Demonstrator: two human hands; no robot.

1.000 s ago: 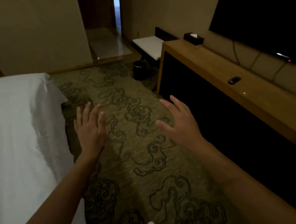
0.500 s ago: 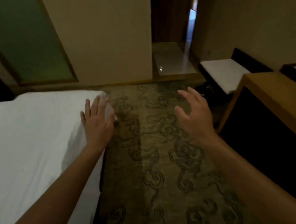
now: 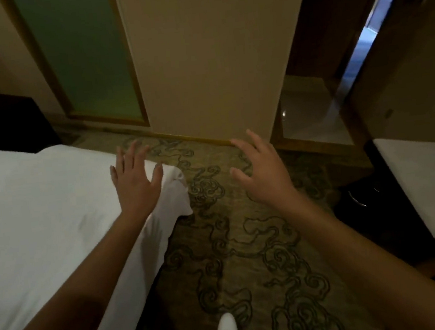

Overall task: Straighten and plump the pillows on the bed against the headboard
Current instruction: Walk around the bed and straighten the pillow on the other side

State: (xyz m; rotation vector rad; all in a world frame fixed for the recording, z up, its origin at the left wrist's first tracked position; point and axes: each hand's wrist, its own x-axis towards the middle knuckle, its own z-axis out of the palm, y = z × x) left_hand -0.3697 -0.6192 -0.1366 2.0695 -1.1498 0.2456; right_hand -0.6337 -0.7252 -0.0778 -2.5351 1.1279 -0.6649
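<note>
A bed with a white sheet (image 3: pixel 35 214) fills the left side of the view; its corner hangs down near the carpet. No pillows or headboard are in view. My left hand (image 3: pixel 135 183) is open, palm down, fingers spread, held over the bed's corner. Out over the carpet, my right hand (image 3: pixel 262 173) is open too, fingers spread, holding nothing.
Patterned carpet (image 3: pixel 235 256) runs between the bed and a white-topped bench (image 3: pixel 425 179) at right. A dark bin (image 3: pixel 358 199) sits beside the bench. Ahead stand a beige wall (image 3: pixel 206 59), a green glass panel (image 3: pixel 81 58) and a doorway (image 3: pixel 312 107). My white shoe (image 3: pixel 227 329) shows at the bottom.
The view has swung left: the wooden desk and the television have left the frame and the wall and green panel have come in. My left hand now hangs over the bed corner.
</note>
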